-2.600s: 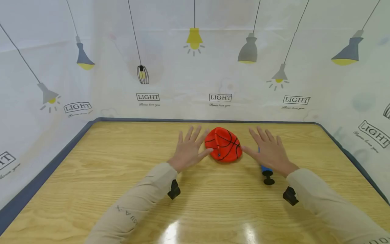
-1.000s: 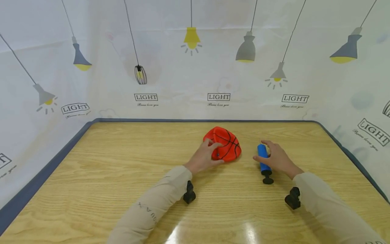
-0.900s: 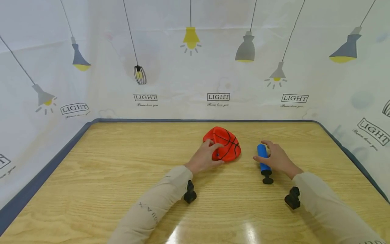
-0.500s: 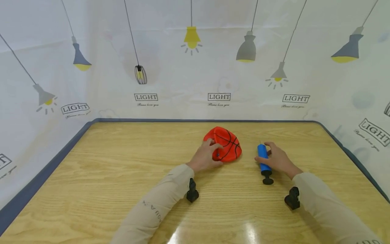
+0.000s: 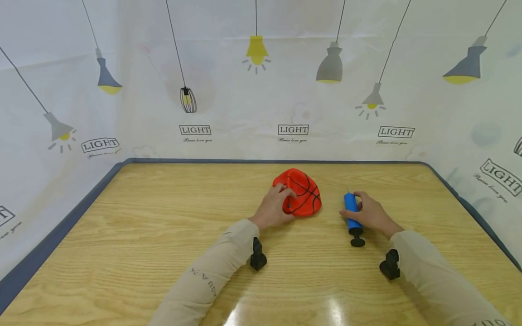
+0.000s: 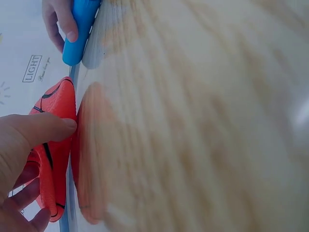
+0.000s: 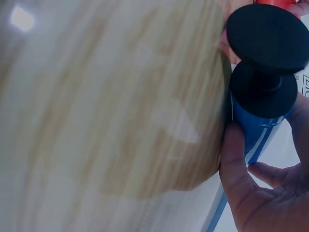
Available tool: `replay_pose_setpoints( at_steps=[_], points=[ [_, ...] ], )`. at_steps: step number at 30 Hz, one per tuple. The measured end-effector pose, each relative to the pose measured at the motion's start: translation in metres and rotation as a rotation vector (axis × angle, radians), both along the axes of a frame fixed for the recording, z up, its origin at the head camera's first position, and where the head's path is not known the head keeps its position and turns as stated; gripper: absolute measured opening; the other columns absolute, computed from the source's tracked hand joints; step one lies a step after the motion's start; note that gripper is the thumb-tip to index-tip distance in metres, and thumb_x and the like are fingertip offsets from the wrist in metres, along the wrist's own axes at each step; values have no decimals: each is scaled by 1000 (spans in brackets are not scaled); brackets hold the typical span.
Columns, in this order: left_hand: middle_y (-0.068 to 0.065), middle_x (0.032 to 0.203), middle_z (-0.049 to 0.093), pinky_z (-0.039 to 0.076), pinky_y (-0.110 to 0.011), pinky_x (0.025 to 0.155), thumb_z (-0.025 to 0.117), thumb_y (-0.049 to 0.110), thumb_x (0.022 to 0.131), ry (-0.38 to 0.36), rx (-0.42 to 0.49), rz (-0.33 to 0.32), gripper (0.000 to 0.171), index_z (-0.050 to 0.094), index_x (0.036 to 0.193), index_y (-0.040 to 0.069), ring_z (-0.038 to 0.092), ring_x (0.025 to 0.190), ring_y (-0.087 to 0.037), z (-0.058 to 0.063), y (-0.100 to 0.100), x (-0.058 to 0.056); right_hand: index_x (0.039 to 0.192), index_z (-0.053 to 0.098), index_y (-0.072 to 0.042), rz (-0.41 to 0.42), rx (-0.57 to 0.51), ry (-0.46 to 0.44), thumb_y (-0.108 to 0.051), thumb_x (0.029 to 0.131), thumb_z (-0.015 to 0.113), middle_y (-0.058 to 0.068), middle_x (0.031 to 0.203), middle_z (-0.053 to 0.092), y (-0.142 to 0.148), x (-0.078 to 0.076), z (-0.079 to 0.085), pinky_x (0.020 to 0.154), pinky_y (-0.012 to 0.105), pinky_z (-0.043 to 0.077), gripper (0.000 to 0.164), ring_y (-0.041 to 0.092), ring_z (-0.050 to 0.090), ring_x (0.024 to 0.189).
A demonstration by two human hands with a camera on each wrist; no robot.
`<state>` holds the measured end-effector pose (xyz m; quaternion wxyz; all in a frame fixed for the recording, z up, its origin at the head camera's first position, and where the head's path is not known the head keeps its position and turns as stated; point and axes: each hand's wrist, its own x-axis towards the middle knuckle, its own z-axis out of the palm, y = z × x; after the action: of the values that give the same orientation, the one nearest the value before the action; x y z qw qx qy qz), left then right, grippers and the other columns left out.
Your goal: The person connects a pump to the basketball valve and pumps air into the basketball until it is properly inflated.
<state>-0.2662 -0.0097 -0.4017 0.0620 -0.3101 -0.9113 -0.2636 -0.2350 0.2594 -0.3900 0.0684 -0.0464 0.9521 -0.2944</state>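
To the left of the blue hand pump, your left hand grips the deflated red basketball; your right hand curls round the pump itself.

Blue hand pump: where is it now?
Head view: the blue hand pump is right of centre, to the right of the deflated red basketball, in the grip of the right hand, its black plunger handle toward the camera.

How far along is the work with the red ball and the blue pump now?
Done: the red ball and blue pump are grasped. In hand: the left hand grips the ball, the right hand holds the pump. Remaining: probably joining and inflating, since the ball looks dented and apart from the pump.
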Motion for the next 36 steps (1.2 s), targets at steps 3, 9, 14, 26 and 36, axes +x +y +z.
replay_pose_setpoints(
  at_steps=[3,9,14,26,36],
  points=[
    [-6,107,45,39,-36,85,76,22,66,-8,14,2,41,55,100,13,44,102,-23,1,0,0,131,20,12,-2,0,0,-39,80,59,30,103,48,0,0,0,71,44,44,82,36,52,87],
    [-6,106,43,38,-35,85,76,16,65,-37,24,1,43,53,100,12,43,102,-23,0,0,-1,131,20,13,-3,-2,4,-38,80,59,31,103,48,0,1,-1,72,44,44,82,36,53,87],
    [-6,104,43,38,-33,84,76,12,64,-37,24,-8,43,52,99,11,43,101,-23,0,0,-1,131,20,14,-4,-1,5,-38,81,59,30,102,49,0,1,-1,71,44,45,82,35,53,86],
    [-5,103,45,37,-39,81,73,18,67,16,54,-4,40,51,99,12,44,96,-21,1,-1,0,129,21,16,-19,-11,-64,-41,81,58,31,107,48,1,1,1,74,44,45,83,36,52,91],
    [-3,100,48,34,-39,80,66,25,68,83,114,-31,40,52,103,11,46,92,-17,6,-2,-3,127,26,18,-11,-10,-85,-41,80,58,29,105,50,4,-1,1,71,40,46,82,32,54,88]
  ],
)
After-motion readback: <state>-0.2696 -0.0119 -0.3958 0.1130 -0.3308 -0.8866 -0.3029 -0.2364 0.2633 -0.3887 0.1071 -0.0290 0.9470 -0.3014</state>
